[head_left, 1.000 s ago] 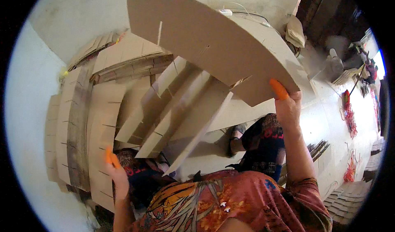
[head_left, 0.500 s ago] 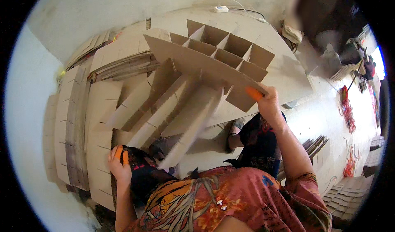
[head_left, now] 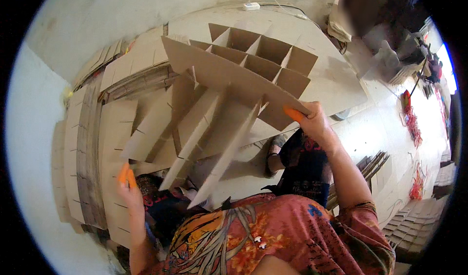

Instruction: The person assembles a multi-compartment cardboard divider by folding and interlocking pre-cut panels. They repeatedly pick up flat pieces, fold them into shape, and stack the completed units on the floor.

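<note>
Just shifted: down tips the long cross strip (head_left: 229, 80) compared with a second ago, and the cells behind it swing into sight; the left hand (head_left: 129, 192) has risen a touch since half a second ago.
Slotted stack, far left: flat cardboard sheets (head_left: 114, 177) lying piled, short slots along them.
Left hand: here it is, just right of that stack, orange-tipped fingers together and pointing up, close by the end of the leftmost strip; touching or pinching it, I cannot tell.
Near strips: at least three long ones (head_left: 197, 124) fan toward the body, slots showing, no cross strip over these near ends; that stretch looks left to do.
Cross strip: slanting across the middle, the near strips meeting its underside.
Grid: beyond it the interlocked cells (head_left: 263, 68) stand open, so the far part looks done; part-built, I'd judge, and held tilted above the counter (head_left: 336, 92).
Right hand: firm work here, the hand (head_left: 312, 119) pinching the cross strip's right end, orange thumb on the near face.
Far right: red string bundle (head_left: 413, 128) on the floor.
</note>
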A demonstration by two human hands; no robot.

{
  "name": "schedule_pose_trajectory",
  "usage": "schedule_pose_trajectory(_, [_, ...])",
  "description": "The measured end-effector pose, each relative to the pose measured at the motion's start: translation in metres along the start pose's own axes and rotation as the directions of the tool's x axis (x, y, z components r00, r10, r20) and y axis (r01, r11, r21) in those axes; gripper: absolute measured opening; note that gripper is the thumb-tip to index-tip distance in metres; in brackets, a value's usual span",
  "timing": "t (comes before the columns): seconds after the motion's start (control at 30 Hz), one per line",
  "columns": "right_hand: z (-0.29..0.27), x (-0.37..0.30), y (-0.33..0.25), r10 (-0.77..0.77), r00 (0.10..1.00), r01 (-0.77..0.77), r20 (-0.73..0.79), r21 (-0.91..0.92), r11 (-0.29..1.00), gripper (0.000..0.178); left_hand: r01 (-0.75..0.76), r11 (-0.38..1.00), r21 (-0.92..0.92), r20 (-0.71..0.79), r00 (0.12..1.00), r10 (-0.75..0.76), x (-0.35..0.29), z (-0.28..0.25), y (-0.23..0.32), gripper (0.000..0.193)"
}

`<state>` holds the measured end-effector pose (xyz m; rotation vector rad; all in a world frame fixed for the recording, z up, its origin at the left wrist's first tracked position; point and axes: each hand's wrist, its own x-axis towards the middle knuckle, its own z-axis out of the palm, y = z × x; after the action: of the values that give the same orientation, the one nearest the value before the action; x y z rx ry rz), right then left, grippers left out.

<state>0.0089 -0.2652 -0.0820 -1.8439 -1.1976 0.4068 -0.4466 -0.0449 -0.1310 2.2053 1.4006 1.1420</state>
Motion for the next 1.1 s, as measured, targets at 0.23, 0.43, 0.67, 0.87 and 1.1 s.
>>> schedule_pose_trajectory(0.23, [-0.01,0.004,-0.055,-0.27,0.962,0.244,-0.03,-0.337,0.909,0.061,-0.299,0.931,-0.211,0.329,0.875,0.356,0.07,0.019,0.179,0.029])
schedule_pose_trajectory(0.43, [-0.022,0.01,-0.079,-0.153,0.963,0.241,0.224,-0.451,0.859,0.06,-0.474,0.874,-0.107,0.626,0.651,0.43,0.084,0.095,0.198,0.03])
schedule_pose_trajectory(0.67, [-0.004,0.027,-0.068,-0.167,0.94,0.314,0.297,-0.568,0.761,0.061,-0.288,0.928,-0.237,0.691,0.621,0.37,0.09,0.112,0.197,0.027])
schedule_pose_trajectory(0.87, [-0.02,0.029,-0.08,-0.165,0.96,0.264,0.227,-0.532,0.804,0.058,-0.363,0.909,-0.206,0.385,0.824,0.416,0.124,0.093,0.178,0.032])
schedule_pose_trajectory(1.1, [-0.005,0.04,-0.064,-0.201,0.953,0.289,0.227,-0.481,0.828,0.058,-0.052,0.989,-0.137,0.809,0.57,0.142,0.181,0.115,0.14,0.034])
